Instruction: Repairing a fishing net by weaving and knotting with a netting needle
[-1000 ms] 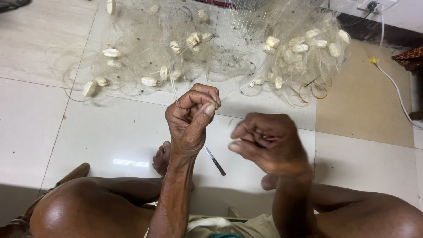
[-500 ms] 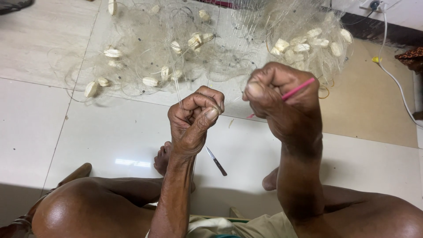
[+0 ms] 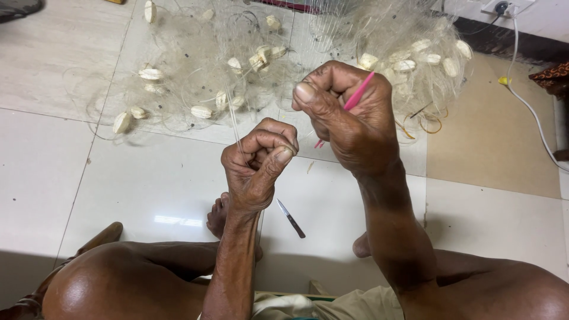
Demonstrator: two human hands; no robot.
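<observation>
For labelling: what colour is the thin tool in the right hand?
Pink; the netting needle shows in the head view.

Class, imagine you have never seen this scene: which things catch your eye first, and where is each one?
Two raised fists fill the middle: the right hand grips a pink needle, and the left hand pinches fine line running up to the net. That net, dotted with pale floats, lies heaped across the tiles at the top. A small knife lies on the floor between the hands, near the bare feet.
</observation>
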